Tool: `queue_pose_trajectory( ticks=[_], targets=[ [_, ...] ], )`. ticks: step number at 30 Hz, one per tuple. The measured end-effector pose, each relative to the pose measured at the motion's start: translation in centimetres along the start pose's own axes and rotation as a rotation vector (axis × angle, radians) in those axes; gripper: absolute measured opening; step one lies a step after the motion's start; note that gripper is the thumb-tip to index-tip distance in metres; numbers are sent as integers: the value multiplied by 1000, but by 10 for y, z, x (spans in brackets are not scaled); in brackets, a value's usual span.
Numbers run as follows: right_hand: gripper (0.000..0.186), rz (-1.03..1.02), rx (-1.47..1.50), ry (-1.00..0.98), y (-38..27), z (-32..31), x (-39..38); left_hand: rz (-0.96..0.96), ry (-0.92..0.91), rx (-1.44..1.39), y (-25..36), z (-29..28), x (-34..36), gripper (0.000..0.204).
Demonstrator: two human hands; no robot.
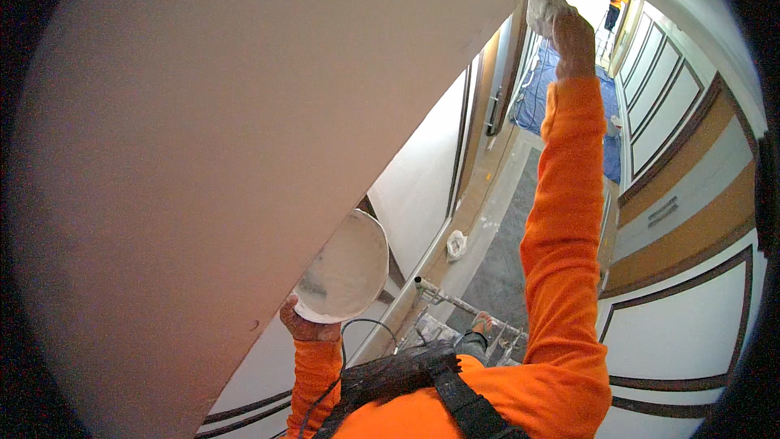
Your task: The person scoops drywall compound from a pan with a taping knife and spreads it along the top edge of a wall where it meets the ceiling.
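Head view, white bowl [333,317], left hand [309,328] at rim

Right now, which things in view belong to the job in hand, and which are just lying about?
In use, it seems:
- round whitish container, held in the left hand
- large pale surface, right hand up at its edge; any tool there is unclear

Lying about, apparently:
- small white object on the floor
- blue sheet farther off
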State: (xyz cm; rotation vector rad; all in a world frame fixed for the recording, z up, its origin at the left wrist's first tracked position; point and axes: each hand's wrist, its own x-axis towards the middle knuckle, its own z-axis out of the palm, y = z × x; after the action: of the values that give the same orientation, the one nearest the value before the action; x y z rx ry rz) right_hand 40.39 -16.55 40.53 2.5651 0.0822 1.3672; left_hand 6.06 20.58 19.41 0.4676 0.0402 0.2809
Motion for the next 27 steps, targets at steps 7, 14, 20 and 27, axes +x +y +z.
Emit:
queue_pose_trajectory(
  ticks=[7, 14, 20, 27],
  targets=[
    [24, 131, 453, 332, -68, -44, -20, 37, 117, 79, 10, -19, 8, 74],
    [38, 448, 932, 300, -132, -144, -86, -24, 11, 40, 9, -29, 10, 73],
    [39, 170, 1195, 478, -163, -200, -140, -165, 70, -154, 7, -24, 2, 64],
    [44, 260, 1152, 565, -142, -118, -107, -176, 143, -123, -7, -42, -14, 70]
  ],
)
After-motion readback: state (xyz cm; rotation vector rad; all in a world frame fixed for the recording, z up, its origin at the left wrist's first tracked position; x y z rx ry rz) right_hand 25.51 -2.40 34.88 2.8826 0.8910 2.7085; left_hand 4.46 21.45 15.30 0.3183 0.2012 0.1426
